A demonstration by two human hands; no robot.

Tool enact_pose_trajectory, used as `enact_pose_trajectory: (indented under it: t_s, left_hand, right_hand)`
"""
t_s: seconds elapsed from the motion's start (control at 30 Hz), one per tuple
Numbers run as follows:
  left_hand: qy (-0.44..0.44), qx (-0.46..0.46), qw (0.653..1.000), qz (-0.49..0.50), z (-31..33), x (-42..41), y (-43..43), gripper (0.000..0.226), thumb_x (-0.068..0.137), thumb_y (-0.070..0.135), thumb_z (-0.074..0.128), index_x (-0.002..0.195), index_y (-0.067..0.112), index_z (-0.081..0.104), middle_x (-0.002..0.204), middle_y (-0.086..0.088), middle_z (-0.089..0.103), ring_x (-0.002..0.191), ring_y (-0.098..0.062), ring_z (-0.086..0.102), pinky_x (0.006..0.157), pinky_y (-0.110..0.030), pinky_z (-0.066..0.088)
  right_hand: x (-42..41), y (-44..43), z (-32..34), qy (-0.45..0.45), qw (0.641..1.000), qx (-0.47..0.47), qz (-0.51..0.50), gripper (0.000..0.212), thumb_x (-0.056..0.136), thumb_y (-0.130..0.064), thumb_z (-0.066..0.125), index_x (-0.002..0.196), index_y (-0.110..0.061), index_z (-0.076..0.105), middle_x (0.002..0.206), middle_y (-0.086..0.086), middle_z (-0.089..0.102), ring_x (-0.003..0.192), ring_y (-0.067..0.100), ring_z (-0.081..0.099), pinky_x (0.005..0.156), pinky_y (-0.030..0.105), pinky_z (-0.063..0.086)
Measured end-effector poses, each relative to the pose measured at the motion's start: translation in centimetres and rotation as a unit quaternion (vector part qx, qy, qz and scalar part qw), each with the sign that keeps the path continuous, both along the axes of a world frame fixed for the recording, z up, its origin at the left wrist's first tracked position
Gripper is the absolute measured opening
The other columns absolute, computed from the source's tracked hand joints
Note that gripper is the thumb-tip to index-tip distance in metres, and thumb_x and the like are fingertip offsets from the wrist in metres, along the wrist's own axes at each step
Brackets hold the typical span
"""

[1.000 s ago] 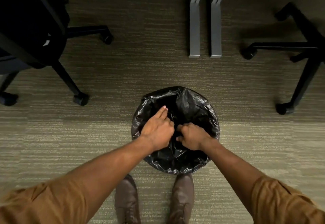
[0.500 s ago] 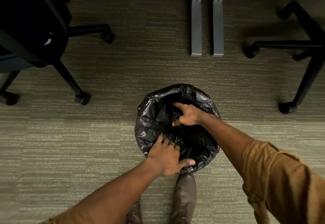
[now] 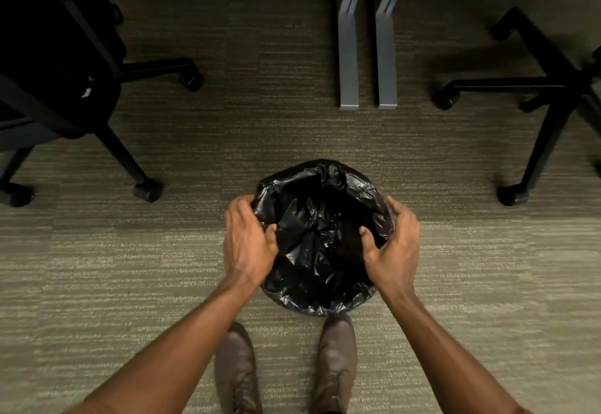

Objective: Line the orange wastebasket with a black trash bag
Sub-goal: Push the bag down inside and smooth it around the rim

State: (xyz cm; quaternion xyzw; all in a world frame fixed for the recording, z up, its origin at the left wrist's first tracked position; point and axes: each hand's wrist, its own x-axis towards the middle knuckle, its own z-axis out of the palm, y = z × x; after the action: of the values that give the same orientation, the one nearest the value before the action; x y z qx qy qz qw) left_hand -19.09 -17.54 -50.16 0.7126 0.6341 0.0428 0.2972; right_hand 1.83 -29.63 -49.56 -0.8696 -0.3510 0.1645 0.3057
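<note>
Black trash bag (image 3: 320,241) lines wastebasket — left hand (image 3: 248,244), right hand (image 3: 392,251) cup its sides.

Both forearms bare, extended forward and down from the lower frame corners, converging toward the middle.

Left hand (image 3: 248,244): back of hand toward camera, palm facing inward to the right. Fingers curled forward and down, thumb (image 3: 270,229) pointing inward. Wrist roughly straight with the forearm.

Right hand (image 3: 395,246): mirrors the left, palm facing inward to the left. Fingers spread and curved forward, thumb (image 3: 367,238) angled inward and apart from the fingers. Wrist bent slightly inward.

Hands well apart, level with each other, both cupped rather than clenched. Whether the fingertips press on anything cannot be told.

Two brown shoes (image 3: 239,369) below, between the forearms, toes forward.
</note>
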Motion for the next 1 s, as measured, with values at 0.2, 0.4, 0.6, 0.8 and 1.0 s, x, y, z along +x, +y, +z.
enact_pose_trajectory:
  t_s: [0.2,0.4,0.6,0.8,1.0]
  left_hand:
    - [-0.015,-0.074,0.992,0.100,-1.3,0.1,1.2,0.051,0.100,0.005,0.072,0.146,0.008,0.048,0.111,-0.009,0.074,0.068,-0.014,0.067,0.052,-0.026,0.050]
    - [-0.080,-0.170,0.973,0.133,-2.7,-1.0,2.7,0.034,0.108,0.007,0.061,0.140,0.013,0.058,0.104,-0.014,0.078,0.066,-0.022,0.066,0.057,-0.034,0.053]
    - [0.046,-0.013,0.998,-0.033,-2.0,-1.5,1.2,0.079,0.105,0.045,0.067,0.163,0.003,0.033,0.162,-0.021,0.051,0.130,-0.030,0.065,0.100,-0.035,0.060]
    - [0.074,0.165,0.947,-0.265,-1.6,1.3,1.6,0.074,0.104,0.031,0.068,0.160,-0.008,0.041,0.171,-0.031,0.039,0.160,-0.044,0.039,0.126,-0.056,0.042]
    - [0.157,0.094,0.955,-0.232,-1.7,5.1,5.6,0.055,0.095,0.007,0.064,0.148,0.002,0.048,0.137,-0.018,0.069,0.127,-0.035,0.068,0.106,-0.045,0.052]
  right_hand:
    - [1.9,-0.4,-2.3,0.178,0.981,-0.069,0.019,0.107,0.084,-0.006,0.089,0.168,-0.017,0.024,0.172,0.001,0.038,0.159,0.019,0.034,0.132,0.041,0.029]
    - [4.3,0.0,-4.2,0.257,0.964,-0.075,0.010,0.091,0.085,-0.006,0.089,0.160,-0.024,0.040,0.134,-0.024,0.062,0.123,-0.006,0.065,0.092,0.008,0.054]
    - [5.0,0.9,-3.4,0.137,0.979,-0.124,0.089,0.105,0.087,-0.059,0.082,0.167,-0.019,0.027,0.166,0.004,0.047,0.154,0.026,0.043,0.123,0.047,0.041]
    - [1.3,6.7,-1.4,-0.226,0.918,-0.054,0.320,0.076,0.103,-0.050,0.061,0.160,-0.004,0.042,0.161,0.018,0.052,0.150,0.035,0.046,0.124,0.057,0.034]
    - [-2.2,13.7,-2.8,-0.291,0.835,-0.133,0.449,0.058,0.105,-0.023,0.039,0.159,-0.001,0.040,0.156,0.020,0.053,0.143,0.040,0.050,0.120,0.054,0.036]
